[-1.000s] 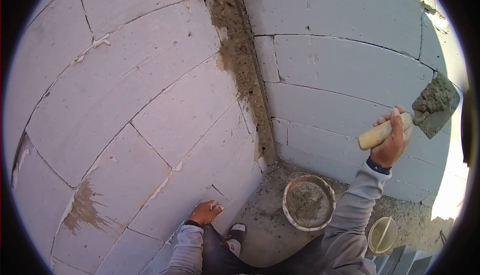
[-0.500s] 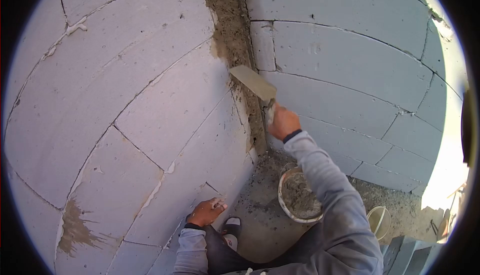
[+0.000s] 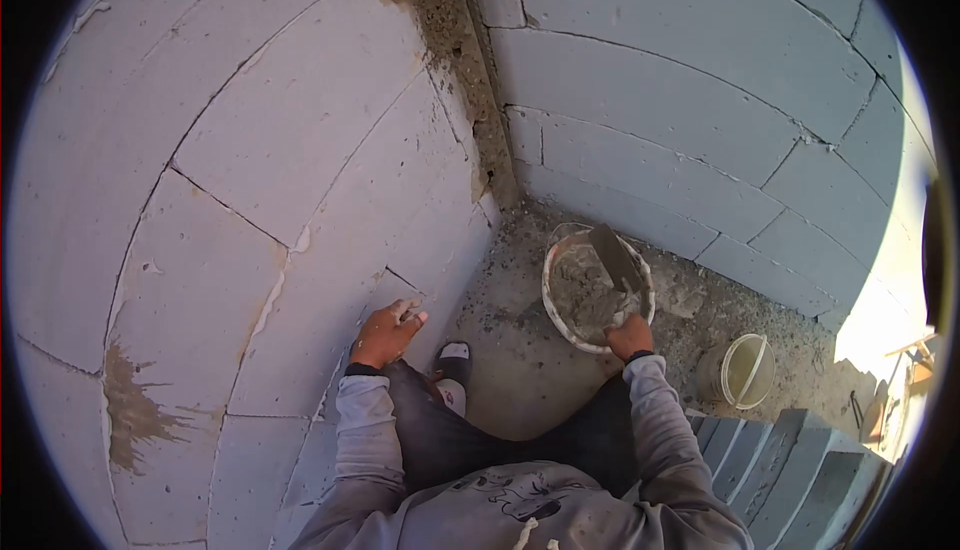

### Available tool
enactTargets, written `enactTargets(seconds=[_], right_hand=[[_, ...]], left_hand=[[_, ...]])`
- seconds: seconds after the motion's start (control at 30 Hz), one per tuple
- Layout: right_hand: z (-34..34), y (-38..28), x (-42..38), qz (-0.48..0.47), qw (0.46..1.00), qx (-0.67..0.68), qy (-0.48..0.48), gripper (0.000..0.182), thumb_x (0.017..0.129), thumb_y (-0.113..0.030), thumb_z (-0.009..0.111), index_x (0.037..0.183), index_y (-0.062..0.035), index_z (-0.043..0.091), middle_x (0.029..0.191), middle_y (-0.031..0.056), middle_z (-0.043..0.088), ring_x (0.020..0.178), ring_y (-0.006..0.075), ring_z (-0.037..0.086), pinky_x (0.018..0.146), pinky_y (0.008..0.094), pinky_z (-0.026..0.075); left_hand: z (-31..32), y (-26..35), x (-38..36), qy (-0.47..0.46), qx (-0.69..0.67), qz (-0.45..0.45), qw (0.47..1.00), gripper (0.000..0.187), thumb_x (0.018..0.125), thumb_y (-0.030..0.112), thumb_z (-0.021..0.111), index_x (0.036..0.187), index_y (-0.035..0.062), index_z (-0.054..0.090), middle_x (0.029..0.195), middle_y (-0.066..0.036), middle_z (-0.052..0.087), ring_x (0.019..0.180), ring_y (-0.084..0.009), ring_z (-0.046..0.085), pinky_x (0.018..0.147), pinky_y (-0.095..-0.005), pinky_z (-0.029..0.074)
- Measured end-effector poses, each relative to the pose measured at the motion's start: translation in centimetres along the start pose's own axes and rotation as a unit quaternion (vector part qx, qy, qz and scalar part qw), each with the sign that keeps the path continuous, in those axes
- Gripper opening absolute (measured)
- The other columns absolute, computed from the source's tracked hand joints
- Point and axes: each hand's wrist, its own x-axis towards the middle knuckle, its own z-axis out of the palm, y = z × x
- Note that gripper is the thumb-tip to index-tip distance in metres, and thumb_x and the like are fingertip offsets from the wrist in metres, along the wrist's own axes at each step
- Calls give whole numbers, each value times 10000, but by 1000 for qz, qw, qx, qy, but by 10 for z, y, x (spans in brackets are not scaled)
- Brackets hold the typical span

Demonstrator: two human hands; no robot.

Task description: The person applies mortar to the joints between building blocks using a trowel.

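My right hand [image 3: 629,337] is closed round the handle of a trowel [image 3: 615,258]. The trowel's flat blade points away from me, over a round bucket [image 3: 553,318] that stands on the floor in the corner. Grey wet mortar [image 3: 577,284] lies inside the bucket, below and beside the blade. My left hand [image 3: 386,334] is held above my knee, close to the pale block wall [image 3: 330,290] on the left. Its fingers are apart and smeared with mortar, and nothing shows in them.
A second block wall [image 3: 680,90] meets the left one at a strip of rough grey mortar [image 3: 462,60]. A smaller pail [image 3: 742,372] stands on the dirty floor [image 3: 520,370] at right. Stacked grey blocks [image 3: 790,470] lie near my right elbow.
My right hand has come down from the corner strip to the bucket, bringing the trowel along. The view has tilted down. My left hand stays by the left wall.
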Motion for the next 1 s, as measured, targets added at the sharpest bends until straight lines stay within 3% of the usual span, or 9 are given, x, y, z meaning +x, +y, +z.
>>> enactTargets(seconds=[0.03, 0.33, 0.5, 0.57, 0.6, 0.7, 0.77, 0.87, 1.0], right_hand=[[5, 23, 11, -18, 997, -46, 54, 423, 694, -253, 673, 925, 101, 647, 891, 311, 648, 884, 435, 643, 808, 463, 508], [1, 60, 93, 8, 969, -237, -74, 379, 741, -266, 591, 964, 23, 689, 1061, 240, 650, 1006, 365, 631, 883, 425, 502], [54, 69, 139, -122, 908, -362, -174, 380, 821, -311, 523, 965, -9, 703, 1065, 191, 668, 977, 346, 648, 867, 399, 510], [62, 51, 122, -4, 954, -72, -292, 351, 843, -318, 546, 865, -3, 700, 982, 175, 689, 861, 312, 675, 762, 408, 533], [65, 49, 121, -8, 953, -73, -293, 351, 843, -318, 546, 865, -3, 700, 982, 175, 689, 861, 312, 675, 762, 408, 533], [76, 52, 104, 28, 931, 60, -358, 277, 849, -283, 576, 785, -23, 645, 808, 121, 670, 658, 260, 645, 609, 399, 524], [69, 62, 81, 223, 859, 313, -338, 225, 839, -244, 583, 887, -30, 634, 760, 102, 636, 625, 253, 627, 566, 392, 515], [35, 63, 36, 216, 791, 459, -343, 126, 806, -162, 609, 800, -36, 596, 681, 79, 581, 559, 218, 589, 472, 362, 485], [44, 53, 20, 234, 832, 405, -298, 144, 784, -143, 617, 806, -1, 595, 690, 94, 597, 530, 226, 592, 463, 360, 486]], left_hand=[[2, -9, 1, 10, 0, 17, 1000, 501, 888, 388, 595, 1251, 43, 569, 1050, -217, 667, 950, -296, 658, 840, -358, 493], [10, -7, -9, 8, -31, 42, 999, 467, 906, 349, 594, 1219, 4, 571, 1018, -220, 667, 949, -286, 652, 833, -346, 483], [4, 0, -20, 7, 10, 41, 999, 463, 906, 350, 591, 1213, 4, 573, 981, -220, 670, 908, -293, 657, 804, -354, 489], [4, -2, -21, 8, -13, 43, 999, 447, 906, 342, 591, 1211, 15, 576, 970, -223, 669, 904, -307, 657, 803, -356, 489], [3, -2, -19, 11, -13, 41, 999, 447, 906, 342, 591, 1211, 15, 576, 970, -223, 669, 904, -307, 657, 803, -356, 489], [3, -2, -18, 6, 9, 49, 999, 441, 904, 335, 593, 1209, 17, 578, 973, -224, 667, 903, -313, 656, 803, -355, 489], [4, -2, -15, 10, -4, 56, 998, 438, 905, 332, 594, 1210, 19, 578, 982, -225, 667, 907, -305, 657, 805, -354, 490], [3, 1, -11, -7, -3, 38, 999, 439, 906, 327, 590, 1209, 10, 577, 999, -230, 667, 915, -305, 659, 814, -353, 491], [5, 16, -6, -3, -8, 41, 999, 432, 903, 316, 593, 1214, 17, 577, 1008, -228, 668, 917, -302, 660, 821, -351, 491]])
